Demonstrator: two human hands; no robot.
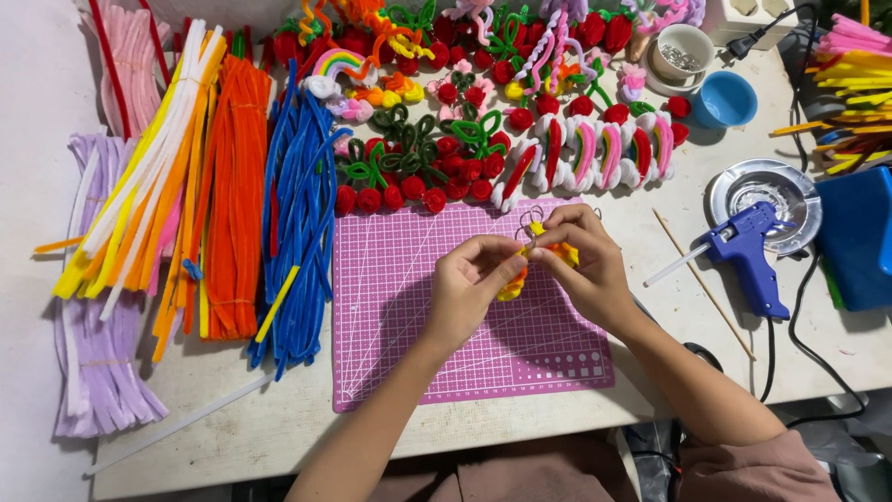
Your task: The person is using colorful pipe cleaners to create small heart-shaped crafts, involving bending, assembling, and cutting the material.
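While a white table (818,358) carries everything, its left part is covered by bundles of pipe cleaners (232,195) in lilac, yellow, orange and blue. Near the middle a pink cutting mat (409,344) is laid, with finished red cherry and rainbow ornaments (520,149) ranged behind it. A blue glue gun (748,256) is rested to the right. Above the mat, a small yellow-and-orange pipe-cleaner piece (530,265) is pinched between the closed fingers of the left hand (469,288) and right hand (585,265).
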